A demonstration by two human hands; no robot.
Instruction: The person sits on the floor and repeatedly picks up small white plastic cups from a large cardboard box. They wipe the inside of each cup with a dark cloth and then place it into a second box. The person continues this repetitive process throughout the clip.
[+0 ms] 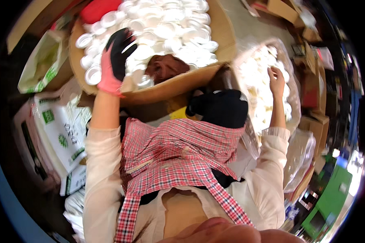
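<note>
We see glare bleaching the white discs [166,30] right of the gloved left hand [118,56], deep shadow below-left of it, blur around the right hand [276,81], and curved distortion toward the edges.

white round pieces [194,34]: rimmed, many, loosely heaped, some flat, some tilted
their place: inside the large cardboard box [166,90]
second white heap [258,79]: blurred, single shapes unclear, within a plastic-lined container [294,103]
</note>
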